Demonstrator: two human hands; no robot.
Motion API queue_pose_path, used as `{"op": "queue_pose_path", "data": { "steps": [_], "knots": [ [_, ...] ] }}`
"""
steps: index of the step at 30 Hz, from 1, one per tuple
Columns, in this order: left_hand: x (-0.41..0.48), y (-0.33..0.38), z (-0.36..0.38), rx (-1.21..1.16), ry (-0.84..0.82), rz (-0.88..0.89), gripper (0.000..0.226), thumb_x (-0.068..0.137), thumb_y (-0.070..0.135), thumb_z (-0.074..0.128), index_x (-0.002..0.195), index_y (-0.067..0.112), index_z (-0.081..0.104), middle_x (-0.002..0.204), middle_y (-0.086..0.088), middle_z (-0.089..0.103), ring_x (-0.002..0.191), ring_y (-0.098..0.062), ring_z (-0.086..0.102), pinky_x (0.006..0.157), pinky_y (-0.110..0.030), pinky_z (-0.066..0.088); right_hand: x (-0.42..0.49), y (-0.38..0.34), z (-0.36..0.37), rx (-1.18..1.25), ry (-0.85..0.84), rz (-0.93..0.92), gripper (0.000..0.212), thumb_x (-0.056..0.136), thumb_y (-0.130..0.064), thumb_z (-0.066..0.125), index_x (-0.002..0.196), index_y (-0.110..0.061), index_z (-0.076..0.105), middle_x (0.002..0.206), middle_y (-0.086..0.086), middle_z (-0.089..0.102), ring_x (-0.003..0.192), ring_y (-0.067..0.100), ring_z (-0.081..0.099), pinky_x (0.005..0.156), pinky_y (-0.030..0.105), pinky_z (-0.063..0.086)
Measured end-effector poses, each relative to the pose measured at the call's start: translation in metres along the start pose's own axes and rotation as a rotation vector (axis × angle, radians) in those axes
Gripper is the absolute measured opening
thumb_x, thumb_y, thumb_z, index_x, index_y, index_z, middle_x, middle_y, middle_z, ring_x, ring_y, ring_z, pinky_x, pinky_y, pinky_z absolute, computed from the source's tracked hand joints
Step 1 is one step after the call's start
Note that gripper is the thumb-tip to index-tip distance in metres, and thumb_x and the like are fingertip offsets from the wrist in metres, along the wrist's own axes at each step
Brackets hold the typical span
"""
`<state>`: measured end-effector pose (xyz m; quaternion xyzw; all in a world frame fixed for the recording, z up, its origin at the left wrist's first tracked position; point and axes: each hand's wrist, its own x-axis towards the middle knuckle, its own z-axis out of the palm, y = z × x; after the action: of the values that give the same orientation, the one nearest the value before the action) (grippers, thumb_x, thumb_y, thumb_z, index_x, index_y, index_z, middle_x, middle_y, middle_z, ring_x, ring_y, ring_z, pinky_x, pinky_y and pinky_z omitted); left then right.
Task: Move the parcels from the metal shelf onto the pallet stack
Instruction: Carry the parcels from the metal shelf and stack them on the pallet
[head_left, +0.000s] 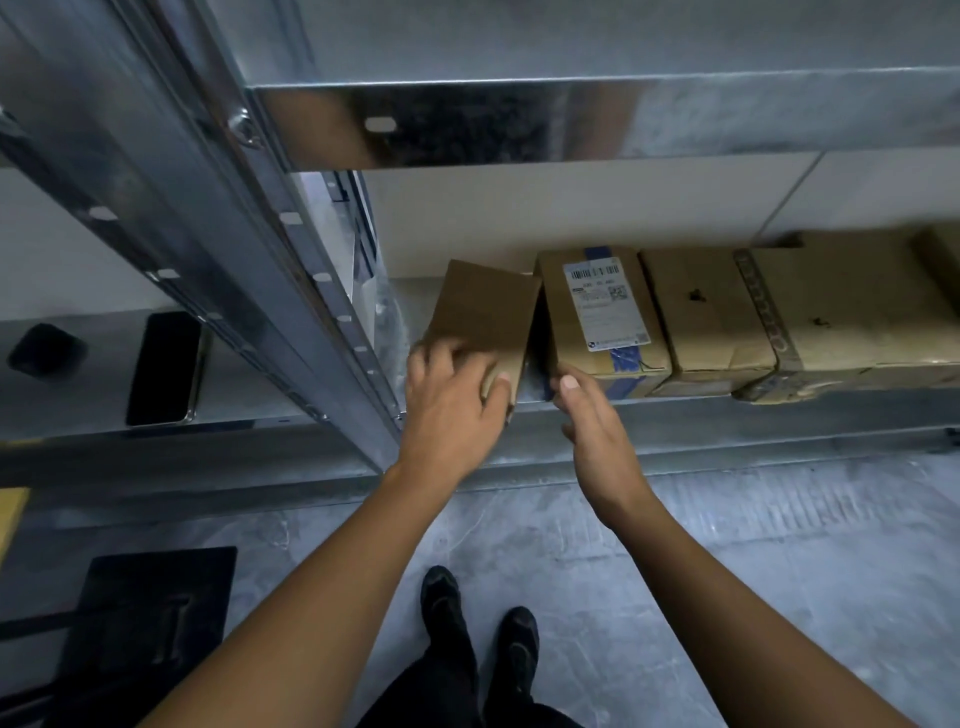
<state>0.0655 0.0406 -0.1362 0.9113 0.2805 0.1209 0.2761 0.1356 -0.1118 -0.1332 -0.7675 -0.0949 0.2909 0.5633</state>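
On the lower shelf (727, 423), right bay: four brown parcels stood in a row along the near edge. The leftmost, a small plain parcel (485, 312), was tilted, its far end raised and its right edge leaning against the labelled parcel (602, 312) next to it. The left hand (447, 405) gripped the small parcel at its near end, thumb over the near right corner, fingers wrapped round the left side; the fingers were blurred. The right hand (595, 421) held nothing, thumb straight and fingers loose, just at the near left corner of the labelled parcel; contact could not be confirmed. That parcel bore a white barcode label on top and blue tape. To its right sat a dented plain parcel (711, 306), touching it, then a larger parcel (857, 301) with a printed tape strip on its left edge.

The left bay, past the steel upright (234, 234), held a dark phone (163, 369) and a small black object (44, 351). Below, black shoes (441, 597) stood on grey floor (727, 545), with a black mat (156, 613) to the left.
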Motion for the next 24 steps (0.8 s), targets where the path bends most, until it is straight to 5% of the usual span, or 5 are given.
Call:
{"op": "queue_pose_path", "data": {
  "steps": [5,12,17,20,24],
  "knots": [
    [-0.001,-0.009,-0.004,-0.138,0.085,-0.106,0.058,0.099,0.042,0.063,0.151,0.021,0.048,0.164,-0.015,0.025,0.156,-0.033,0.014,0.121,-0.044,0.026,0.007,-0.005,0.014,-0.006,-0.013,0.035,0.063,0.084,-0.086,0.036,0.135,-0.052,0.051,0.145,-0.019,0.058,0.139,0.005,0.051,0.121,0.048,0.038],
    [0.003,-0.011,-0.003,-0.380,0.044,-0.311,0.078,0.098,0.046,0.063,0.161,0.016,0.027,0.161,-0.009,0.036,0.149,-0.026,0.035,0.118,-0.042,0.036,0.016,-0.011,0.033,-0.038,-0.011,0.051,0.094,0.083,-0.084,0.037,0.161,-0.032,0.038,0.159,-0.007,0.049,0.146,0.011,0.044,0.124,0.044,0.035],
    [-0.006,-0.013,0.004,-0.348,0.038,-0.339,0.078,0.095,0.058,0.060,0.156,0.015,0.039,0.142,-0.006,0.044,0.131,-0.025,0.049,0.099,-0.033,0.041,0.010,-0.005,0.032,-0.048,0.063,0.026,0.084,0.089,-0.076,0.042,0.157,-0.025,0.041,0.154,-0.007,0.051,0.143,0.012,0.046,0.120,0.040,0.038],
    [-0.026,-0.011,0.008,-0.433,0.074,-0.327,0.072,0.088,0.064,0.058,0.147,0.022,0.050,0.124,0.005,0.046,0.117,-0.008,0.043,0.090,-0.018,0.036,-0.003,0.003,0.028,-0.039,0.130,0.008,0.081,0.086,-0.078,0.046,0.147,-0.025,0.048,0.148,-0.004,0.053,0.138,0.014,0.050,0.119,0.046,0.041],
    [-0.059,0.002,0.010,-0.668,0.105,-0.314,0.062,0.082,0.063,0.066,0.135,0.037,0.049,0.135,0.015,0.039,0.118,0.010,0.042,0.091,0.003,0.033,-0.027,0.015,0.016,-0.008,0.136,-0.022,0.081,0.081,-0.081,0.051,0.143,-0.030,0.053,0.140,-0.006,0.052,0.130,0.011,0.055,0.114,0.046,0.047]
  ]
}}
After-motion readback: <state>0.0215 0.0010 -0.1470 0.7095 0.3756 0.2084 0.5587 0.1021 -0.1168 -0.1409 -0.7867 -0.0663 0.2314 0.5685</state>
